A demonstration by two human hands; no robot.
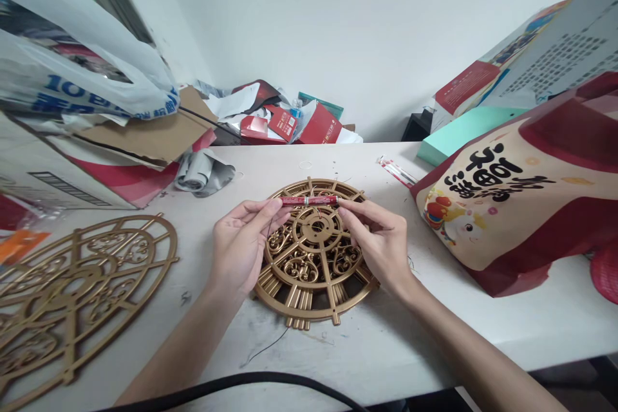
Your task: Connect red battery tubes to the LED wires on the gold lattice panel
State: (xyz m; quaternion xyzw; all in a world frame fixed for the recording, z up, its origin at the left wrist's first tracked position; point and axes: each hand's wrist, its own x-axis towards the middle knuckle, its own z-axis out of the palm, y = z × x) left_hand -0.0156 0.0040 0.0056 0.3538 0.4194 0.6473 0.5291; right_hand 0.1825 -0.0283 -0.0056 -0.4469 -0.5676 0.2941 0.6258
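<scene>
A small red tube (309, 201) with a silver band at its middle is held level between both hands. My left hand (241, 244) pinches its left end with the fingertips. My right hand (376, 238) pinches its right end. Both hands hover just above a round gold openwork disc (313, 270) lying flat on the white table (386, 341). A thin thread runs down from the tube near my left fingers.
A larger gold openwork frame (72, 290) lies at the left. A red and cream printed bag (521, 199) stands at the right. Cardboard boxes and a plastic bag (87, 71) crowd the left back. A black cable (251, 383) crosses the near edge.
</scene>
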